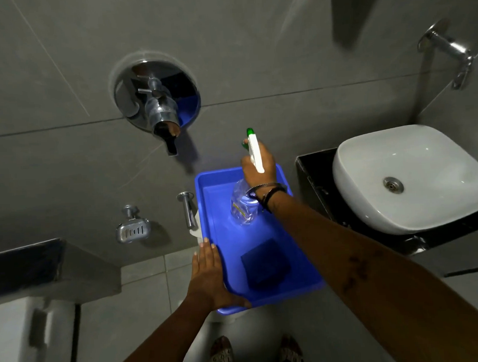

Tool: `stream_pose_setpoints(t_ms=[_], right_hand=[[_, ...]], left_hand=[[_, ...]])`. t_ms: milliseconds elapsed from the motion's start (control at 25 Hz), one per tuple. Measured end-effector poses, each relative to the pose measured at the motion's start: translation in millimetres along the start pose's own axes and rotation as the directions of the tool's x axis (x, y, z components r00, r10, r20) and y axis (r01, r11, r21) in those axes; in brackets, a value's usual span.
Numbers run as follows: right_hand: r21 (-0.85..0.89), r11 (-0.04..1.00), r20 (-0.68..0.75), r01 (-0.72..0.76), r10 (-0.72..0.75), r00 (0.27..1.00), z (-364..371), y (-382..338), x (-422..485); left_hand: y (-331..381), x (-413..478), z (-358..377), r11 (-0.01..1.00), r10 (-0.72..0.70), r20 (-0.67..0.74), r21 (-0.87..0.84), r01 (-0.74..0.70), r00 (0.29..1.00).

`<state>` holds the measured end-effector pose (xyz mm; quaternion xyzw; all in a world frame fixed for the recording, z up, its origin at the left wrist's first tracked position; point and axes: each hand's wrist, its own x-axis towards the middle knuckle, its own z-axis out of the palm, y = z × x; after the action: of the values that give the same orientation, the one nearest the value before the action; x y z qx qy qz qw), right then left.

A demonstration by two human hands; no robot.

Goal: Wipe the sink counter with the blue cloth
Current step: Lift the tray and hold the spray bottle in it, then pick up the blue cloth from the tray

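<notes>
Feet (255,354) in patterned footwear stand on the floor at the bottom edge. Above them, the left hand (209,276) lies flat along the near-left rim of a blue tray (307,285), fingers (207,253) straight and together. Inside the tray, the folded dark blue cloth (265,264) sits toward its near end. Farther in, the right hand (259,166) has its fingers clamped around the neck of a clear spray bottle (244,205). To the right, a white sink (415,177) sits on its dark table (315,174).
</notes>
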<state>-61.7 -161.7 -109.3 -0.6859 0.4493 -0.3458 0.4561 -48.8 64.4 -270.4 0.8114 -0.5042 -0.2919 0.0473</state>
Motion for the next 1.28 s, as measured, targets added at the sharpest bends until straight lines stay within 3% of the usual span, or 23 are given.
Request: stream_pose_setpoints(t_ms=[320,440,520,560,600,680,760,840,1000,1080,1200,1280], right_hand=[[0.024,0.998,0.141,-0.053,0.049,0.989,-5.0,30.8,7.8],[-0.188,0.982,0.205,-0.024,0.063,0.977,-27.4,82.9,-21.8],[-0.444,0.892,0.256,-0.081,0.213,0.943,-40.9,130.2,-47.2],[-0.567,0.814,0.311,-0.125,0.352,0.883,-47.6,151.6,-58.5],[-0.654,0.736,0.331,-0.175,0.486,0.809,-51.8,170.6,-69.7],[-0.696,0.667,0.322,-0.266,0.621,0.715,-54.8,195.9,-84.3],[-0.643,0.682,0.262,-0.348,0.624,0.737,-52.9,201.9,-90.4],[-0.562,0.689,0.241,-0.457,0.665,0.707,-54.6,206.1,-86.0],[-0.448,0.65,0.373,-0.614,0.76,0.532,-78.6,193.8,-76.9],[-0.343,0.678,0.406,-0.651,0.731,0.548,-89.1,181.8,-70.7],[-0.143,0.729,0.463,-0.669,0.647,0.606,-121.9,160.6,-58.3],[-0.055,0.735,0.498,-0.675,0.606,0.62,-139.1,150.8,-50.3]], left_hand=[[5.7,1.7,-6.3,0.996,-0.019,-0.002,0.091,0.019,1.0],[24.2,5.7,-7.3,0.996,0.031,-0.196,0.094,-0.013,0.98],[42.8,12.3,-3.7,0.994,0.013,-0.246,-0.1,-0.039,0.969],[52.8,17.4,-1.0,0.963,-0.083,-0.207,-0.269,0.025,0.975],[62.1,23.4,3.7,0.895,-0.197,-0.146,-0.431,0.117,0.97],[76.6,34.1,9.3,0.687,-0.403,-0.025,-0.668,0.285,0.915],[80.2,42.5,15.7,0.518,-0.532,0.073,-0.76,0.392,0.844],[85.5,49.5,25.2,0.369,-0.601,0.157,-0.815,0.447,0.783],[96.4,36.1,24.8,0.085,-0.526,0.308,-0.909,0.409,0.793],[101.9,29.1,14.0,0.044,-0.452,0.303,-0.932,0.361,0.839],[128.2,19.4,-15.2,-0.099,-0.24,0.248,-0.968,0.23,0.939],[145.8,18.2,-31.6,-0.16,-0.131,0.245,-0.961,0.224,0.961]])
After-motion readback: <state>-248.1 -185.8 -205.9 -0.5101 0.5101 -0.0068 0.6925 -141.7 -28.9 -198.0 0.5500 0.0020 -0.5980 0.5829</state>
